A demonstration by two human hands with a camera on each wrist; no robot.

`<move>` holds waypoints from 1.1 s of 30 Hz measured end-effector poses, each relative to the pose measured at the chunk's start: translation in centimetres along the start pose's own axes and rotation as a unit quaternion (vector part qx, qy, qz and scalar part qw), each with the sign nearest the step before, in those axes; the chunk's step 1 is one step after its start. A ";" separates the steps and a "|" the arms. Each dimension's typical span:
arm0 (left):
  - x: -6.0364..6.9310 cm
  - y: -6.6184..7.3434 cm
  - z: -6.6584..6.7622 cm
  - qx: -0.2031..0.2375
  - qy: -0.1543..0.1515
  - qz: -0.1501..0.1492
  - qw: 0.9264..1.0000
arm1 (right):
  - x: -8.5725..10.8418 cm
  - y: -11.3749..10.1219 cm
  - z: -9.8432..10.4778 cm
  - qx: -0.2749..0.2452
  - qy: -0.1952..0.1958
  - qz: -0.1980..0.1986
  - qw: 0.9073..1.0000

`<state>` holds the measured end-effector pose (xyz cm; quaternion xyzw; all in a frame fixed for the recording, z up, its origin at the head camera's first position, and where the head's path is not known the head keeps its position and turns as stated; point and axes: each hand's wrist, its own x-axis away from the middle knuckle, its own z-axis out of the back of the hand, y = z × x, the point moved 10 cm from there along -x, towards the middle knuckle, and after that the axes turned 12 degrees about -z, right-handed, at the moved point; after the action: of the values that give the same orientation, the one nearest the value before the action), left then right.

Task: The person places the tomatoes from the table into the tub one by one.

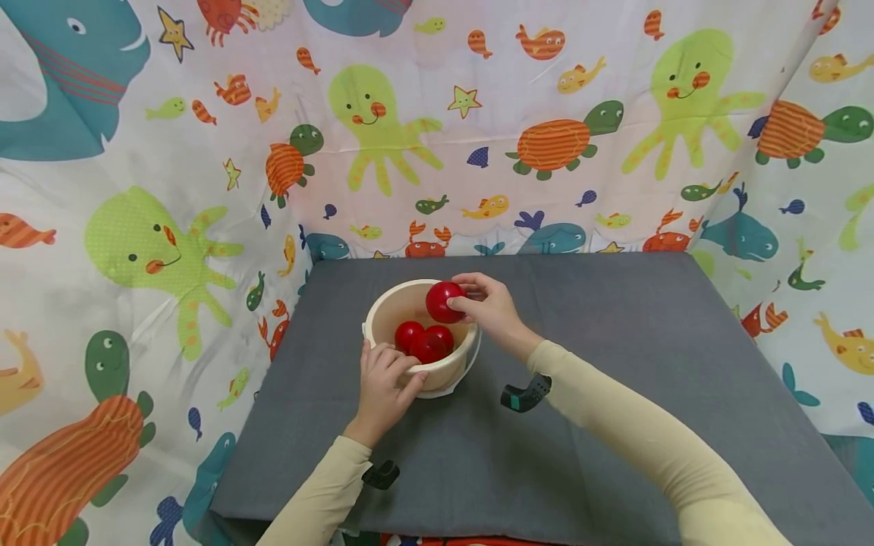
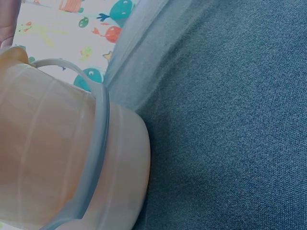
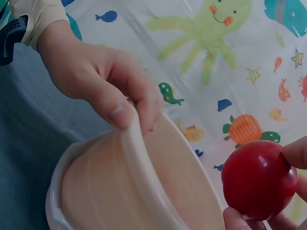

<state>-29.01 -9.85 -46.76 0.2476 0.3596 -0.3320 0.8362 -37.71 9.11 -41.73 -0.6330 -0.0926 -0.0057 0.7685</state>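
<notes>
A cream bucket (image 1: 444,377) stands on the grey cloth, with several shiny red balls (image 1: 429,347) inside it. My left hand (image 1: 385,381) holds the bucket's near left rim; in the right wrist view the thumb lies outside the wall and the fingers reach over the rim. Above the bucket's right side, my right hand (image 1: 497,309) grips another red ball (image 3: 256,179) between thumb and fingers. The left wrist view shows mainly the bucket's outer wall (image 2: 53,139) and its pale handle (image 2: 98,139), which hangs down against the side.
Grey cloth (image 1: 614,364) covers the table around the bucket. A white curtain (image 1: 423,220) printed with sea animals hangs behind and at both sides. Dark bands (image 1: 526,393) sit at both wrists. Something red and patterned (image 1: 464,541) shows below the table's front edge.
</notes>
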 end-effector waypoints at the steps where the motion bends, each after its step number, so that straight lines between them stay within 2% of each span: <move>1: 0.0 0.0 0.0 -0.001 -0.001 0.000 1.000 | 0.0 0.1 -0.3 0.000 -0.002 -0.002 1.000; 8: 0.1 -0.2 -0.2 -0.005 -0.005 0.003 1.000 | 0.2 1.1 -1.6 0.007 0.000 -0.022 1.000; 33: 0.1 0.1 -0.3 0.002 0.012 -0.012 1.000 | -0.2 2.2 -3.6 0.018 -0.015 -0.026 0.999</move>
<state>-29.06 -9.65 -47.03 0.2492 0.3719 -0.3394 0.8273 -37.12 6.03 -44.58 -0.6166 -0.1207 -0.0148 0.7778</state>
